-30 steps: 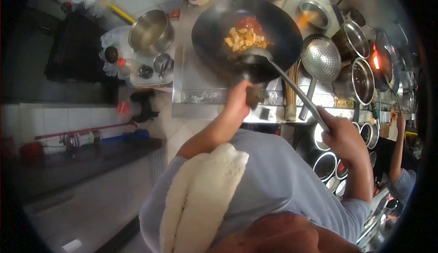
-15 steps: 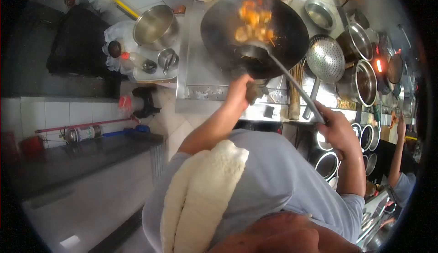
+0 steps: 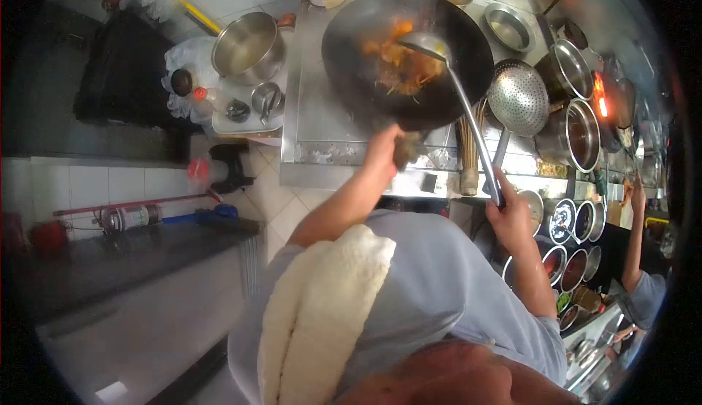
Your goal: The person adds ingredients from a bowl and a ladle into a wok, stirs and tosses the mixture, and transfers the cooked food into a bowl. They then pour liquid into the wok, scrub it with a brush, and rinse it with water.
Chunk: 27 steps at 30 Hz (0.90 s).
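Observation:
A large dark wok (image 3: 351, 76) sits on the steel stove. My left hand (image 3: 382, 150) is closed at its near rim, around a dark wad (image 3: 411, 150) that looks like a folded cloth over the handle. Orange and brown food pieces (image 3: 409, 72), blurred and steaming, lie in the wok. My right hand (image 3: 512, 215) grips the end of a long steel ladle (image 3: 468, 105). The ladle's bowl is over the food, partly covering it.
A perforated strainer (image 3: 518, 99) and a bamboo brush (image 3: 469, 156) lie right of the wok. Steel pots (image 3: 581, 134) stand farther right, with several seasoning bowls below. A steel pot (image 3: 248, 47) and bottle (image 3: 219, 99) are left. Another person's arm (image 3: 636, 229) shows far right.
Food that was tossed up at the wok's far side has dropped back into it. The ladle's bowl has risen from beneath the food to above it; my right hand has moved slightly left and down.

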### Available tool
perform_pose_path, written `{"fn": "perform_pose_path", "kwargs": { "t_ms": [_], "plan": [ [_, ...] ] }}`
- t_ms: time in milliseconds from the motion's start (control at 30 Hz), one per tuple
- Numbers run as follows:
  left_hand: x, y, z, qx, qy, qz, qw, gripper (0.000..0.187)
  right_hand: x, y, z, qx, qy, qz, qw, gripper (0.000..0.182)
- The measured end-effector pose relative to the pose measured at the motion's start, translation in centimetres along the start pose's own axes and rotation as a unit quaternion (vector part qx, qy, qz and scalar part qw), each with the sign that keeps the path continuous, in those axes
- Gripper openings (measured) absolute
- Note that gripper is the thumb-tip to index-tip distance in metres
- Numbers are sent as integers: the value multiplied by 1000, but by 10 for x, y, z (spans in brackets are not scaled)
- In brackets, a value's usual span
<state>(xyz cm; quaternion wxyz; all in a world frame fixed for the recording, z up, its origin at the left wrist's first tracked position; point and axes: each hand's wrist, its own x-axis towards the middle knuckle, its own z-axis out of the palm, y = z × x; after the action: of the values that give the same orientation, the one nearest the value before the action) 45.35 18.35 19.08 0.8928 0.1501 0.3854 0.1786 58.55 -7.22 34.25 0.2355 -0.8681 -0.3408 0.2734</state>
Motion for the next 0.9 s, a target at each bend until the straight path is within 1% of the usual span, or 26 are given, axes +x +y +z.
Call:
{"fn": "perform_pose_path", "kwargs": {
  "t_ms": [33,67,100,133,167,200,233,267,300,333,367,400,433,467,500,533,567,600,633,667,700,733,800,833,867,900],
  "plan": [
    [24,4,-4,11,-10,7,1000,15,0,-2,2,17,12,12,1000,68],
    [38,8,-1,37,10,22,999,16,0,-3,4,35,26,24,999,67],
    [48,13,5,16,-9,9,1000,17,4,-3,6,33,28,26,999,67],
    [53,16,8,-3,-26,-4,1000,18,11,-2,9,94,28,33,995,67],
    [51,17,13,-2,-27,-6,1000,18,17,-1,12,156,29,40,987,68],
    [44,22,24,-36,-25,-6,999,16,23,2,14,157,32,41,986,68],
    [37,26,37,-70,-24,-7,997,14,28,8,16,185,36,47,981,67],
    [23,32,51,-68,-27,-8,997,14,32,10,15,212,40,51,975,65],
    [6,40,65,-94,-17,-22,995,15,35,7,9,213,44,51,975,65],
    [-2,43,73,-119,-7,-37,992,16,35,1,-3,178,24,42,983,64],
    [15,41,60,-117,-9,-38,992,16,34,-7,-15,142,2,35,989,63],
    [46,35,35,-50,-16,-39,998,17,32,-15,-26,140,3,35,989,63],
    [64,31,20,17,-23,-39,999,19,30,-24,-37,104,-28,48,993,62],
    [66,27,17,16,-24,-36,999,19,28,-36,-50,67,-59,60,994,61],
    [64,22,14,22,-19,-29,999,17,22,-53,-66,30,-99,107,989,61],
    [58,17,11,26,-13,-21,999,15,13,-57,-76,30,-100,105,989,61],
    [38,15,16,8,5,-13,1000,14,3,-55,-85,-61,-113,38,991,61],
    [3,15,33,30,76,-2,997,15,-1,-55,-92,-150,-123,-29,981,61],
    [-16,12,40,28,68,9,997,15,-1,-60,-97,-148,-121,-30,981,61],
    [-26,6,41,25,64,17,998,15,-3,-65,-97,-176,-130,-42,975,62],
    [-21,4,33,29,50,-4,998,17,-5,-68,-95,-202,-140,-53,968,62],
    [-7,3,26,31,54,-6,998,17,0,-69,-85,-198,-144,-52,968,62],
    [25,6,21,19,18,-4,1000,17,27,-63,-50,-187,-117,-2,975,64],
    [23,6,18,27,12,-18,999,18,42,-48,-28,-187,-116,-3,975,64],
    [12,1,9,27,13,-18,999,18,58,-27,-2,-185,-81,-20,979,64],
    [-7,-10,-5,73,20,-15,997,21,67,-16,11,-184,-46,-37,981,65]
  ]
}}
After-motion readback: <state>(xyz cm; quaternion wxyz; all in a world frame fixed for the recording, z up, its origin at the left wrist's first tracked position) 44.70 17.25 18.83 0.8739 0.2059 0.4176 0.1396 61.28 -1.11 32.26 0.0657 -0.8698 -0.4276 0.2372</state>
